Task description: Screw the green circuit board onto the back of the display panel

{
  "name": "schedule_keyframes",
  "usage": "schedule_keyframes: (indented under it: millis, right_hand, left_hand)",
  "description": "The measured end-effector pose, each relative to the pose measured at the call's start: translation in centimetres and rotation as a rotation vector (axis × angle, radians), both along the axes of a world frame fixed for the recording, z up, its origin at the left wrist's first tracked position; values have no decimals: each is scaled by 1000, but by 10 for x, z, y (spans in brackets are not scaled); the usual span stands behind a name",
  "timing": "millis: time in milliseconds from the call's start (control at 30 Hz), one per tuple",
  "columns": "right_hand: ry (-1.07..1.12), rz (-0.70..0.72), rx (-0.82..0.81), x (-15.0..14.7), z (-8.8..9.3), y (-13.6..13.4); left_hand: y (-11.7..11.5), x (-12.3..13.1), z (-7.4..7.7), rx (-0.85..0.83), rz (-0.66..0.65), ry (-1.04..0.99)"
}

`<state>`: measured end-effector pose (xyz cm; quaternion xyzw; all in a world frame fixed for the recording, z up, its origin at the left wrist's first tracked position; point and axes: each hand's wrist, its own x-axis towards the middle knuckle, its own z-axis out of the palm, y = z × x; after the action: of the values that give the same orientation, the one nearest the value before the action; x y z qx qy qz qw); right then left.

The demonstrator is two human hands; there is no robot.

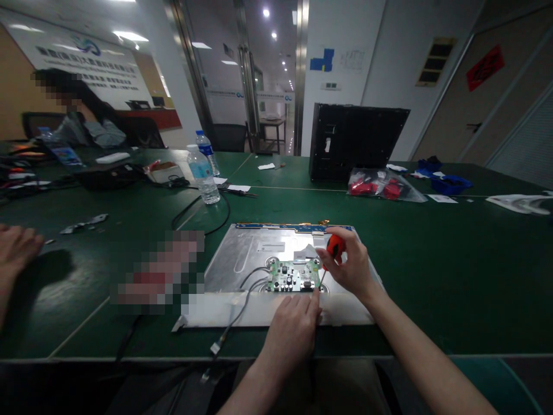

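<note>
A screwdriver with a red and black handle [335,246] stands nearly upright in my right hand [352,262], gripped between thumb and fingers. Its thin shaft reaches down to the lower right corner of a green circuit board [287,275]. My left hand [296,323] rests on the panel's white lower strip, index finger stretched out to the screwdriver's tip; whether it touches the tip I cannot tell. Under both hands lies a silver metal-backed display panel [224,259] with a narrow blue board [276,228] along its far edge. Grey cables [245,305] run left from the green board.
Beyond the panel stand water bottles [203,176], a black monitor-like case [356,141] and a bag of red parts [380,185]. A blurred-out item [159,271] lies left. Another person's hand [17,248] rests at the left edge; someone sits farther back.
</note>
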<state>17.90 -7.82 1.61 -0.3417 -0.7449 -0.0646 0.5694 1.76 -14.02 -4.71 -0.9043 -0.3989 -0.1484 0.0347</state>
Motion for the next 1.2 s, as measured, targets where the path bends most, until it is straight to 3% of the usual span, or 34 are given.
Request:
schedule_keyframes:
  millis: [267, 533, 767, 967, 1200]
  right_hand:
    - [-6, 92, -123, 6, 2, -3]
    - [-2, -19, -16, 4, 1, 1]
    - [-13, 67, -139, 8, 3, -2]
    - [-19, -24, -18, 5, 2, 1]
    - [-19, 70, -91, 6, 4, -2]
  left_hand:
    - [2, 0, 0, 15, -8, -7]
    - [2, 0, 2, -17, -4, -4]
    - [1, 0, 4, -15, -2, -4]
    - [3, 0, 0, 7, -4, -14]
    - [4, 0, -3, 32, 0, -15]
